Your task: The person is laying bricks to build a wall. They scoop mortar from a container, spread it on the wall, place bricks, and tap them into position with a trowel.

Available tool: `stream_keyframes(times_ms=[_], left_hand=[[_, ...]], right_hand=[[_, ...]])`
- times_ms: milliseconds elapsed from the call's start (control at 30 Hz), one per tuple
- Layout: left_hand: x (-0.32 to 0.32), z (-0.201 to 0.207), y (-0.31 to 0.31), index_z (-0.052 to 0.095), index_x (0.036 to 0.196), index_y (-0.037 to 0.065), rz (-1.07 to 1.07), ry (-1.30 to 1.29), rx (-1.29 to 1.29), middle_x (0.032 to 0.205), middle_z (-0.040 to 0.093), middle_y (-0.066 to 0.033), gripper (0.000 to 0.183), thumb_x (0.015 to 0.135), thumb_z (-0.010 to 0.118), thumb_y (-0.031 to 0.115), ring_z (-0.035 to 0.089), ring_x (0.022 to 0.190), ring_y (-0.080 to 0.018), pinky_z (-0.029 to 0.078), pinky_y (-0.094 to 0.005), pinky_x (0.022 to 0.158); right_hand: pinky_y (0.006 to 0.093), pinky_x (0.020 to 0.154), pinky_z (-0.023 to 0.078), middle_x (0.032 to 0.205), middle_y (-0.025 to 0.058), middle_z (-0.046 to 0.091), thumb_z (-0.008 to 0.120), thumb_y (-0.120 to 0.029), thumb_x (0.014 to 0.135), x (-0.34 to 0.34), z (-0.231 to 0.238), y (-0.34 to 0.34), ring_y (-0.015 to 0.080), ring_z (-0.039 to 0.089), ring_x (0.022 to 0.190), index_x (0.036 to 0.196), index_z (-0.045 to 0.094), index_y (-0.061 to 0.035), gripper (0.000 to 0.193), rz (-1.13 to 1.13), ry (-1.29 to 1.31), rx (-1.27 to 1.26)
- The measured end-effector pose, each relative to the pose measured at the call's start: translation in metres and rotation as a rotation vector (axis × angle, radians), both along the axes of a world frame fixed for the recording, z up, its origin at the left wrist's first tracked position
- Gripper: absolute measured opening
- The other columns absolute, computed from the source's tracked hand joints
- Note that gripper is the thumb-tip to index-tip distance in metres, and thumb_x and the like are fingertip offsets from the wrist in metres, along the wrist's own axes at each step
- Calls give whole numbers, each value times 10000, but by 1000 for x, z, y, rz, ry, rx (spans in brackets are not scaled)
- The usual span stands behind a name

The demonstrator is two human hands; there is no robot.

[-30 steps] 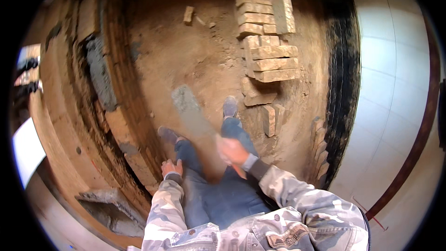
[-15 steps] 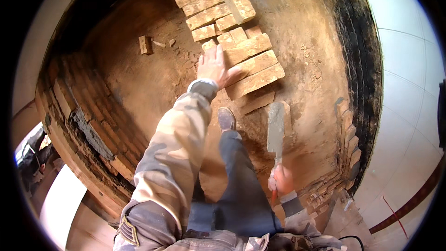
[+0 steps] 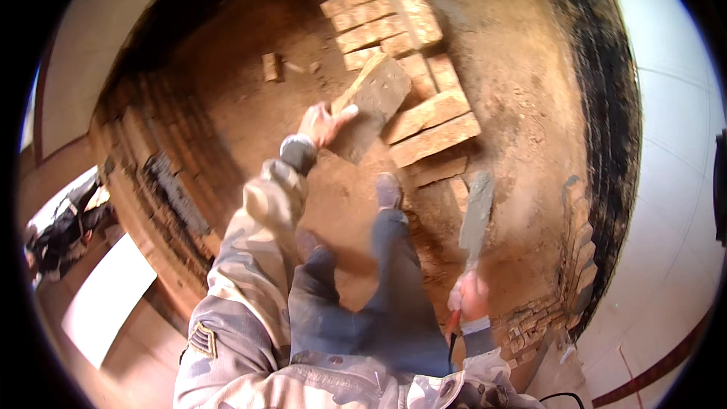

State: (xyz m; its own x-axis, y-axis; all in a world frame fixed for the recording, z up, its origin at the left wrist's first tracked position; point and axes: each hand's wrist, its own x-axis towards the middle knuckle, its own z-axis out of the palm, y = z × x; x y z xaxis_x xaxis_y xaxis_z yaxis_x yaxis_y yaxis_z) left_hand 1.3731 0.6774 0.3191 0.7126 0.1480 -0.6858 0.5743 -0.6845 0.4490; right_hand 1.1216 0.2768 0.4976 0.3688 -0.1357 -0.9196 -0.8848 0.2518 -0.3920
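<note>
My left hand grips one end of a brick, tilted with its broad face showing beside the brick stack. The stacked tan bricks lie in rows on the earth floor, and one long brick stands across the far end. In my right hand, closed round its handle, is a trowel whose long blade is coated in grey mortar. The blade points away from me, to the right of my foot.
A curved brick wall with grey mortar on one part runs along the left. Small brick pieces lie on the dirt floor. Lower brick courses line the right, below a blackened wall. Pale tiles lie beyond it.
My left hand has lifted a brick off the near part of the stack and drawn it to the left, turning it. The trowel stays in my right hand. The view has shifted slightly.
</note>
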Motion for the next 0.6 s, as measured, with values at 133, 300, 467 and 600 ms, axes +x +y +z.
stream_keyframes(times_ms=[133,300,467,600], left_hand=[[-142,69,45,637,1239,-20,623,-20,-708,1115,693,-85,611,991,566,534,627,978,-169,512,-364,892],[-189,185,55,528,1390,35,907,-113,-1556,1348,611,-80,754,930,564,632,566,1225,-213,463,-416,1048],[-246,157,79,486,1439,72,1425,-351,-1888,1340,622,-124,782,903,603,629,614,1186,-276,511,-468,998],[-263,214,117,453,1457,66,1479,-394,-1977,1375,582,-140,870,866,602,687,598,1204,-306,505,-487,1011]], right_hand=[[304,366,379,542,8,411,386,-364,1091,21,1,16,129,409,379,794,435,-105,397,69,-42,66],[309,380,383,545,13,410,402,-390,1084,50,14,62,139,406,389,804,430,-107,399,235,-4,84],[302,397,374,547,12,409,437,-417,1071,58,33,130,136,397,401,832,447,-110,389,522,-138,17],[290,398,361,555,1,412,461,-427,1064,54,50,190,130,392,406,858,458,-104,384,532,-66,42]])
